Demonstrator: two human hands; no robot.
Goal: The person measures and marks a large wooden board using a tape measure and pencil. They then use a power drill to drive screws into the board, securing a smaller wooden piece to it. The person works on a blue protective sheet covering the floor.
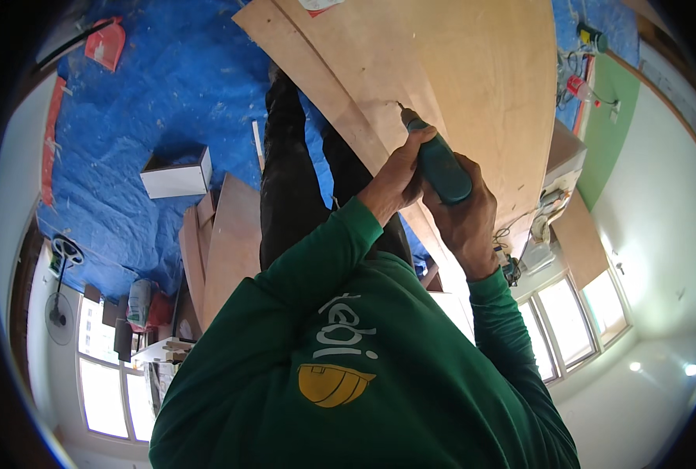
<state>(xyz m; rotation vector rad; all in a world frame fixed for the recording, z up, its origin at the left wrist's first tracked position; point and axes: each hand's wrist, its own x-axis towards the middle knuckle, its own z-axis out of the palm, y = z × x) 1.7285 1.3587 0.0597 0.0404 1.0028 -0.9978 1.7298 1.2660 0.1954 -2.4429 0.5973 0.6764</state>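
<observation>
A dark teal power drill [445, 173] is held in both my hands over a light brown plywood panel [488, 86]. Its thin bit points away from me, the tip at or just above the wood; I cannot tell whether it touches. My left hand [398, 178] is closed along the drill's left side, near the front of the body. On the other side my right hand [473, 223] is wrapped round the lower part, where the handle is mostly hidden. A narrower board strip [328, 82] runs along the panel's left edge.
Blue sheeting [129, 109] covers the floor. A white-sided open box [177, 172] and loose boards [230, 242] lie left of my legs. Farther off are a red dustpan [105, 44] and a standing fan [59, 316]. Right of the panel are a plastic bottle [578, 87] and cables.
</observation>
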